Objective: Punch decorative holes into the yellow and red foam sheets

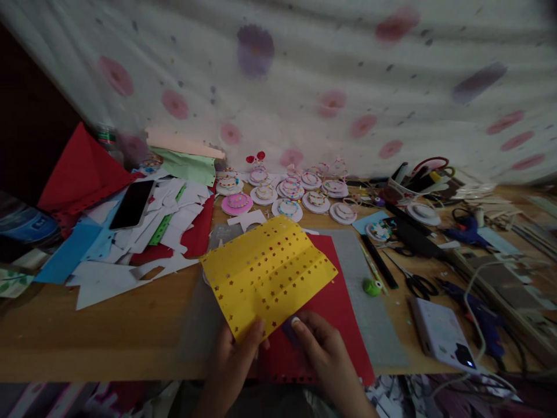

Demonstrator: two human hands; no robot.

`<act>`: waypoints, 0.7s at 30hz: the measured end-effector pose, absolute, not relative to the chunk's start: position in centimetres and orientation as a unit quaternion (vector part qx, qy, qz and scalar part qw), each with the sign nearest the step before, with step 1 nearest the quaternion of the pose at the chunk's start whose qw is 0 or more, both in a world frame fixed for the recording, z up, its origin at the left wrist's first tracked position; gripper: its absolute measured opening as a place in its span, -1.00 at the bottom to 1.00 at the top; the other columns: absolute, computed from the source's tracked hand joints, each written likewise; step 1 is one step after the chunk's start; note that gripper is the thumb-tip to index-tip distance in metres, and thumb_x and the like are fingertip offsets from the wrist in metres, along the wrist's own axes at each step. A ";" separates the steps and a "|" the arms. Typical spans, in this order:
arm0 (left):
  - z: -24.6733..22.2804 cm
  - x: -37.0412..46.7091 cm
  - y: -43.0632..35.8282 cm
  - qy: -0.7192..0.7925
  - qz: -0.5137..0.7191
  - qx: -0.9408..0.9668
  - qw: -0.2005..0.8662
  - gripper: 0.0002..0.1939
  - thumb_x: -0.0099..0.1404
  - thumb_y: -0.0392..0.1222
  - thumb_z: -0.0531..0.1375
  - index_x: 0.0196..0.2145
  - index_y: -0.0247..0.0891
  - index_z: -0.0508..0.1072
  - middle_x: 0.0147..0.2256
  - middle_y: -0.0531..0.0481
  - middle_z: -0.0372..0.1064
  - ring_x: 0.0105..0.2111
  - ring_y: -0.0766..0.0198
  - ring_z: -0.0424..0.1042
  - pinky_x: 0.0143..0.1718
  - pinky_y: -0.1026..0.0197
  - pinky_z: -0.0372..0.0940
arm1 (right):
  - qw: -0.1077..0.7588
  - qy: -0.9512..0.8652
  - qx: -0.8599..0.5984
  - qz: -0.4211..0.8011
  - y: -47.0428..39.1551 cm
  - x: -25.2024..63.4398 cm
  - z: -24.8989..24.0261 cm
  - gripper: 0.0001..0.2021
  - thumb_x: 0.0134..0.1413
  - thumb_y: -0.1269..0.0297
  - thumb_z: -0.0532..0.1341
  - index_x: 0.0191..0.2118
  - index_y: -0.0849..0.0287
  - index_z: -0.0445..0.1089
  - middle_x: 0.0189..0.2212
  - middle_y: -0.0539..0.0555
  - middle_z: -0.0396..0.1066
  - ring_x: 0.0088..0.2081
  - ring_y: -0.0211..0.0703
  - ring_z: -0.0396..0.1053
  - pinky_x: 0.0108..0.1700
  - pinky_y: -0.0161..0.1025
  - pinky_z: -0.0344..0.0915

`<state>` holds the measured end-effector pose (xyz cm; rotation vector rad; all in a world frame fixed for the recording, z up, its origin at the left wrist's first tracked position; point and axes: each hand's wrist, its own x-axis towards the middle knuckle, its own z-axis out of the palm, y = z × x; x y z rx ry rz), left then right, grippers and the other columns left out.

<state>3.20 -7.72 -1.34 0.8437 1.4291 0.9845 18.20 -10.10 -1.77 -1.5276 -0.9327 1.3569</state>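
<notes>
A yellow sheet of paper [261, 264], covered with star-shaped holes and creased across, is held up at a tilt in front of me. My left hand [235, 360] is closed on its lower left edge, thumb on top. My right hand [326, 348] is closed around a small purple paper punch [289, 330] at the sheet's lower edge; most of the punch is hidden by the fingers. Beneath lies a red sheet [343, 307] with punched holes along its front edge, resting on a grey mat [378, 325].
Paper scraps [126, 281] and a phone [133, 204] lie left. Small decorated paper hats [287, 209] stand at the back. To the right are scissors [415, 284], a green ball [371, 286], a blue glue gun [481, 316], a power bank [441, 334] with a cable and a tool cup [398, 191].
</notes>
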 end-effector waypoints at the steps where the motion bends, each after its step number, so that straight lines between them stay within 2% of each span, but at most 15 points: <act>1: -1.3 3.2 -7.7 0.610 0.415 0.364 0.568 -0.62 0.02 0.12 0.32 -0.51 -0.27 0.39 -0.68 0.09 0.35 -0.70 0.43 0.19 -0.64 0.38 0.15 | 0.432 -0.364 -0.614 0.551 -10.1 18.2 -1.7 -0.53 0.00 -0.20 0.19 -0.38 0.20 0.42 -0.65 -0.08 0.21 -0.66 -0.37 0.10 -0.67 -0.41 0.00; 7: -1.5 3.3 -7.8 0.615 0.408 0.374 0.561 -0.64 0.03 0.11 0.32 -0.50 -0.27 0.41 -0.66 0.06 0.39 -0.67 0.38 0.26 -0.61 0.35 0.21 | 0.430 -0.292 -0.615 0.593 -10.0 18.7 -1.7 -0.44 -0.11 -0.30 0.20 -0.30 0.18 0.45 -0.63 -0.07 0.26 -0.70 -0.38 0.11 -0.68 -0.41 0.06; 14: -1.5 3.4 -7.9 0.626 0.404 0.394 0.537 -0.67 0.04 0.07 0.31 -0.47 -0.26 0.43 -0.64 0.03 0.43 -0.62 0.29 0.37 -0.58 0.31 0.25 | 0.460 -0.317 -0.584 0.589 -10.2 18.8 -1.5 -0.57 -0.06 -0.17 0.26 -0.36 0.17 0.41 -0.58 -0.08 0.27 -0.60 -0.39 0.08 -0.61 -0.45 0.03; 21: -1.3 3.9 -8.0 0.620 0.410 0.397 0.538 -0.69 0.05 0.06 0.30 -0.46 -0.26 0.45 -0.61 0.02 0.44 -0.59 0.27 0.39 -0.57 0.30 0.26 | 0.464 -0.307 -0.589 0.586 -10.1 19.1 -1.6 -0.58 -0.07 -0.16 0.27 -0.31 0.12 0.46 -0.46 0.00 0.42 -0.50 -0.30 0.25 -0.54 -0.44 0.18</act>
